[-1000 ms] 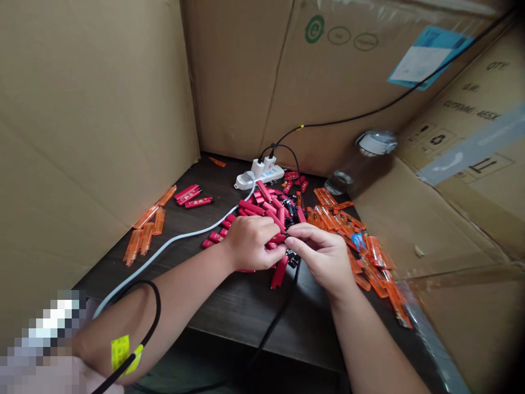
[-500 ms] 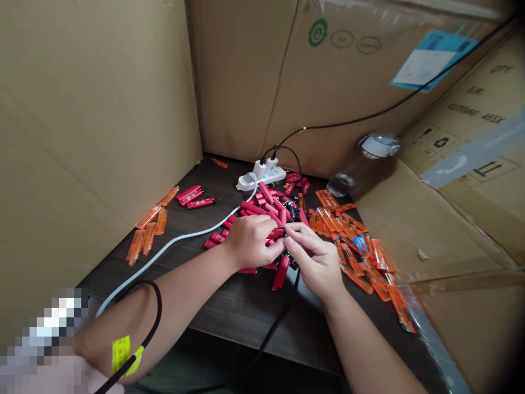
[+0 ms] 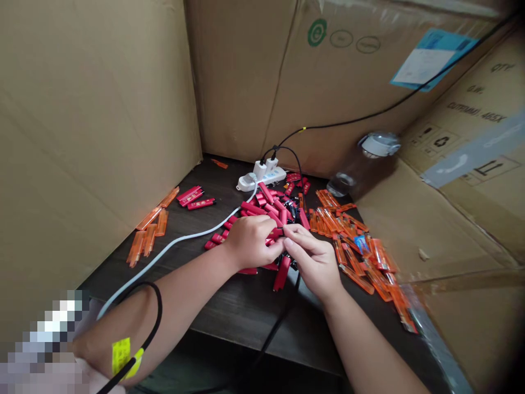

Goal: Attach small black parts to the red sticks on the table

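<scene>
My left hand [image 3: 253, 241] is closed around a red lighter [image 3: 276, 233], which points to the right. Thumb and fingers of my right hand [image 3: 314, 257] pinch together at the lighter's right end. The fingertips hide that end and whatever small part may be there. Under and behind both hands lies a heap of red lighters [image 3: 283, 273], some with black ends. Two or so more red lighters [image 3: 200, 203] rest apart on the dark table, left of the heap.
Clear orange lighter bodies [image 3: 356, 273] spread along the right, with several more orange ones [image 3: 143, 238] at the left. A white power strip [image 3: 266, 178] with plugs stands behind the heap. A water bottle [image 3: 361, 164] leans by cardboard boxes [image 3: 246, 82]. Cables [image 3: 180, 236] cross the table.
Both hands stay in nearly the same place. My right fingertips have shifted very slightly at the lighter's end, covering more of its black tip.
</scene>
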Demonstrator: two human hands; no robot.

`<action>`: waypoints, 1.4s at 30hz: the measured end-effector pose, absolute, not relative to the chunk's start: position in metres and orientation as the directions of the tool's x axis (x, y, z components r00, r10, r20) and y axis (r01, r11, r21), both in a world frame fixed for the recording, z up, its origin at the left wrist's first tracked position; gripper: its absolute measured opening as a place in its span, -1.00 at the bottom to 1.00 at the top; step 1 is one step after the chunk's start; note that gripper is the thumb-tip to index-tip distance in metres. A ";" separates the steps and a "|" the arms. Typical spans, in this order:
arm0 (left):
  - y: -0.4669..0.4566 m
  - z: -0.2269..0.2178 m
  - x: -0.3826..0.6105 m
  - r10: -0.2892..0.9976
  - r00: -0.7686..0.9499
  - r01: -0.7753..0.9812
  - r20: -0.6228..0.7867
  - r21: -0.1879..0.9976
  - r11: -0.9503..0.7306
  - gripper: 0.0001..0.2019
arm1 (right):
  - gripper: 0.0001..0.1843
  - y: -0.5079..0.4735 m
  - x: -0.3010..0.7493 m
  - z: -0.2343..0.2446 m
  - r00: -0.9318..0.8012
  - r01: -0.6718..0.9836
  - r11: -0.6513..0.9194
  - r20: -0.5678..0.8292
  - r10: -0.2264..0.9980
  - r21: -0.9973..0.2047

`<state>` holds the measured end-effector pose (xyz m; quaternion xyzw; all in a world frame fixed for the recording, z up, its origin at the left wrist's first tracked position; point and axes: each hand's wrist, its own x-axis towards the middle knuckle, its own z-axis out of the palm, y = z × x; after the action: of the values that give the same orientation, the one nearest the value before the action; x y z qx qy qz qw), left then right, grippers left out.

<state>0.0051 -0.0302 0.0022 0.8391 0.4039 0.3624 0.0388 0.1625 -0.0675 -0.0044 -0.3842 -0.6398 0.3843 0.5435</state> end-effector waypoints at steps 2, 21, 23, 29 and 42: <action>-0.029 0.002 0.005 0.702 0.404 0.653 0.586 0.353 -0.670 -0.79 | -0.77 -0.065 0.165 -0.007 -0.096 0.038 0.362 0.358 0.929 -0.931; 0.018 -0.011 -0.028 0.959 -0.084 0.367 0.271 0.903 -0.223 -0.62 | -0.55 -0.044 0.178 -0.008 0.224 -0.030 0.114 0.105 0.969 -0.993; 0.022 -0.014 -0.028 0.965 -0.082 0.312 0.248 0.926 -0.212 -0.62 | -0.55 -0.044 0.177 -0.006 0.227 -0.026 0.119 0.111 0.968 -0.993; 0.024 -0.012 -0.027 0.985 -0.094 0.070 0.147 0.988 -0.141 -0.69 | -0.56 -0.046 0.175 -0.002 0.221 -0.019 0.116 0.109 0.969 -0.993; 0.004 0.012 -0.024 0.911 0.382 -0.377 -0.154 0.874 0.306 -0.75 | -0.52 -0.045 0.176 -0.003 0.204 -0.009 0.072 0.069 0.977 -0.997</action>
<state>-0.0237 0.0042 0.0124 0.3924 0.3404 0.4392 0.7330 0.1764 -0.0454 -0.0029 -0.5266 -0.4596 0.4321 0.5699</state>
